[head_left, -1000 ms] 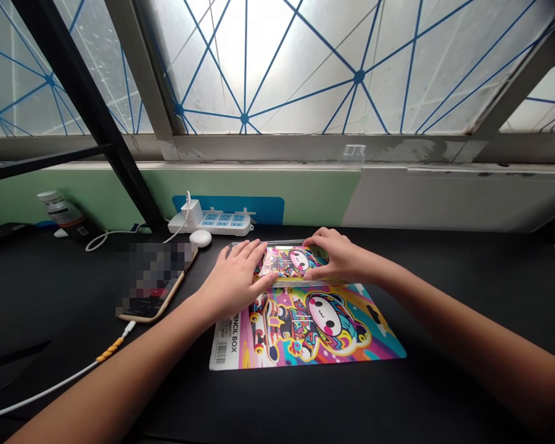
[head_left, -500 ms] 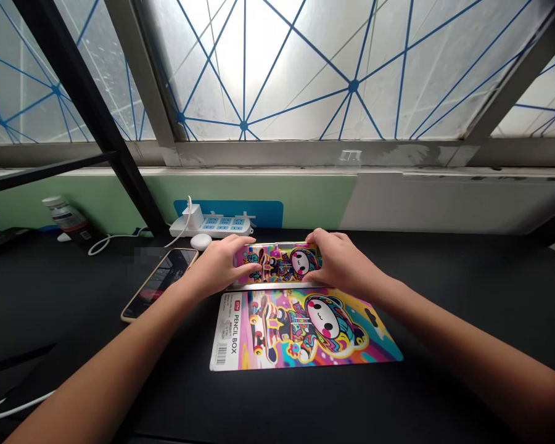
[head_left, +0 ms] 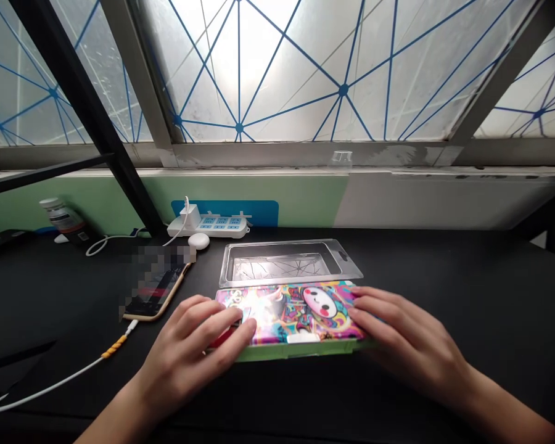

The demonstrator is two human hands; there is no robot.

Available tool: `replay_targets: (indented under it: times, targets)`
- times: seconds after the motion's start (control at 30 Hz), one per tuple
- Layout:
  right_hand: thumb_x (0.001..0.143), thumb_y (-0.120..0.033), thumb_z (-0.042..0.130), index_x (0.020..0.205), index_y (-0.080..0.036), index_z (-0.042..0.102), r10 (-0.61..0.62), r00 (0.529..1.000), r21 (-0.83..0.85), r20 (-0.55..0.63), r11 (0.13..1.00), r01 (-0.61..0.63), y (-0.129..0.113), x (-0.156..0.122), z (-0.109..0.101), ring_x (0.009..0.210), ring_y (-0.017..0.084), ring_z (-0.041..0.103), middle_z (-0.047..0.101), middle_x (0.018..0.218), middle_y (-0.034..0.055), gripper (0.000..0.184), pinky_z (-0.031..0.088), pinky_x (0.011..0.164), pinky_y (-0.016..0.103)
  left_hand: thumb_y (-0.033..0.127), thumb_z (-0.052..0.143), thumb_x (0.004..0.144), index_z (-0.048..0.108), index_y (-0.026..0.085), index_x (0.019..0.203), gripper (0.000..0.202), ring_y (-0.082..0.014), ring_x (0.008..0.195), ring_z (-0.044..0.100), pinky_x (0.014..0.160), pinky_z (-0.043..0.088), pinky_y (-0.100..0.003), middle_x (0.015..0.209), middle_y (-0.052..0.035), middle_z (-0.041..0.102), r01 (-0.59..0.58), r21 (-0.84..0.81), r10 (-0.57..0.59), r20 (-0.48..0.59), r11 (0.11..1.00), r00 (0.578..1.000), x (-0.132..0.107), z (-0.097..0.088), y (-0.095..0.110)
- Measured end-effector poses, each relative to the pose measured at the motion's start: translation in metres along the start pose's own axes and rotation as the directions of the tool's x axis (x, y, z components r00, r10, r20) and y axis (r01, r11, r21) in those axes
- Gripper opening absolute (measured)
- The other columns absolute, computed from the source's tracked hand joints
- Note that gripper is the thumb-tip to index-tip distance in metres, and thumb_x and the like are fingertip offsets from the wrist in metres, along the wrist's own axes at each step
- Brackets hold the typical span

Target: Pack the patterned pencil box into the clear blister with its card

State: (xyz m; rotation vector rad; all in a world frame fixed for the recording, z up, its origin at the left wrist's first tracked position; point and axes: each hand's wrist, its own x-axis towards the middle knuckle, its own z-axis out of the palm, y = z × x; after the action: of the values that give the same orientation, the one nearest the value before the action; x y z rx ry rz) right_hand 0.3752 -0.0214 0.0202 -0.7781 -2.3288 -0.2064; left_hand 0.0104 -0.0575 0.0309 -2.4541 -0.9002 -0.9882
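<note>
Clear plastic tray [head_left: 282, 262] behind pencil box [head_left: 289, 314]

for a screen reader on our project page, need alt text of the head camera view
Left hand and right hand rest on either end of a colourful cartoon-printed pencil box on a black desk. A clear plastic blister tray lies just beyond it, and a phone with a white cable lies to the left.
</note>
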Motion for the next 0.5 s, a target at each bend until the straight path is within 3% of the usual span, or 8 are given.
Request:
replay_targets:
  times: [0.13, 0.2, 0.33, 0.4, 0.5]
  targets:
    - [0.095, -0.015, 0.059, 0.135, -0.030, 0.056, -0.049, 0.996, 0.033, 0.080, 0.998, 0.046, -0.009, -0.015, 0.012, 0.135, 0.033, 0.058, 0.070, 0.134, 0.0106, 0.042, 0.054, 0.107, 0.055, 0.007, 0.053, 0.099, 0.060, 0.033, 0.137, 0.046, -0.0280, 0.136, 0.050, 0.111, 0.047, -0.044, 0.145, -0.0091, 0.055, 0.125, -0.068, -0.110, 0.196, 0.990, 0.975, -0.022, 0.007, 0.006]
    - [0.093, -0.018, 0.064, 0.128, -0.026, 0.057, -0.028, 0.996, 0.026, 0.084, 0.999, 0.025, -0.007, -0.014, 0.016, 0.132, 0.034, 0.060, 0.069, 0.135, 0.0147, 0.037, 0.052, 0.108, 0.058, 0.018, 0.061, 0.098, 0.053, 0.034, 0.144, 0.050, -0.0317, 0.142, 0.045, 0.112, 0.047, -0.047, 0.157, -0.0106, 0.043, 0.241, -0.100, -0.198, 0.324, 0.965, 0.925, -0.024, 0.008, 0.005]
    - [0.088, -0.032, 0.072, 0.133, -0.027, 0.051, 0.201, 0.960, 0.106, 0.197, 0.969, -0.225, 0.000, -0.012, 0.015, 0.129, 0.035, 0.063, 0.061, 0.145, 0.0163, 0.050, 0.058, 0.101, 0.054, 0.039, 0.065, 0.097, 0.035, 0.035, 0.156, 0.066, -0.0352, 0.145, 0.044, 0.114, 0.047, -0.053, 0.164, -0.0112, 0.036, 0.470, -0.124, -0.342, 0.531, 0.874, 0.776, -0.023, 0.003, 0.001]
    - [0.083, -0.044, 0.078, 0.137, -0.029, 0.049, 0.290, 0.913, 0.146, 0.286, 0.929, -0.341, 0.004, -0.012, 0.013, 0.132, 0.036, 0.060, 0.055, 0.152, 0.0157, 0.063, 0.058, 0.101, 0.053, 0.042, 0.064, 0.097, 0.033, 0.036, 0.157, 0.068, -0.0361, 0.147, 0.041, 0.116, 0.043, -0.055, 0.164, -0.0112, 0.035, 0.528, -0.132, -0.378, 0.556, 0.839, 0.740, -0.022, 0.002, 0.000]
    - [0.080, -0.053, 0.080, 0.140, -0.030, 0.051, 0.354, 0.867, 0.215, 0.352, 0.871, -0.443, 0.007, -0.013, 0.011, 0.133, 0.036, 0.058, 0.055, 0.151, 0.0147, 0.071, 0.056, 0.104, 0.053, 0.042, 0.067, 0.095, 0.028, 0.033, 0.159, 0.075, -0.0361, 0.147, 0.041, 0.119, 0.039, -0.056, 0.161, -0.0139, 0.040, 0.587, -0.161, -0.419, 0.555, 0.793, 0.718, -0.023, 0.003, -0.001]
